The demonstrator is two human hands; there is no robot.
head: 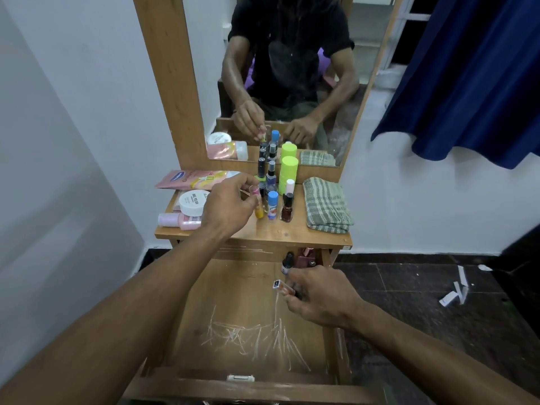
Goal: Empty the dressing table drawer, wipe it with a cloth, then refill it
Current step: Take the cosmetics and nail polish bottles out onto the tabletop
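Tabletop (295,233) – left hand (226,204) pinches yellow bottle (258,210); right hand (320,296) holds vial (282,287).

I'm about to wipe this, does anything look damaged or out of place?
The drawer floor carries pale scratches across its front half. Torn paper scraps lie on the dark floor to the right.

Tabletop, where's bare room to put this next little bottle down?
On the tabletop, bare wood runs along the front edge, in front of the blue-capped bottle and dark nail polish, left of the folded cloth. The left side and middle back are crowded with tubes, a white jar and standing bottles.
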